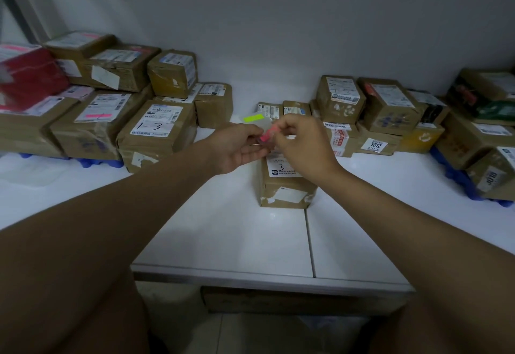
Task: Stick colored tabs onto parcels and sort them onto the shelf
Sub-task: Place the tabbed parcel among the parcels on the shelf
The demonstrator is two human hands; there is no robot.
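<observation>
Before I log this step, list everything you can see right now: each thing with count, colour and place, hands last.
Lone parcel: one, brown, white label, table centre, under the hands.
Left parcels: a stack of about ten, brown, one red, along the wall.
Right parcels: a stack of about ten, brown, along the wall.
Pink tab: one, on a left parcel's label.
Tab sheet: one, clear with a yellow-green tab, in the left hand.
Pink tabs: count unclear, between both hands.
Blue items: count unclear, under the stacks.
Table: one, white.
Left hand: grip on the sheet.
Right hand: grip pinching the pink tabs.
</observation>
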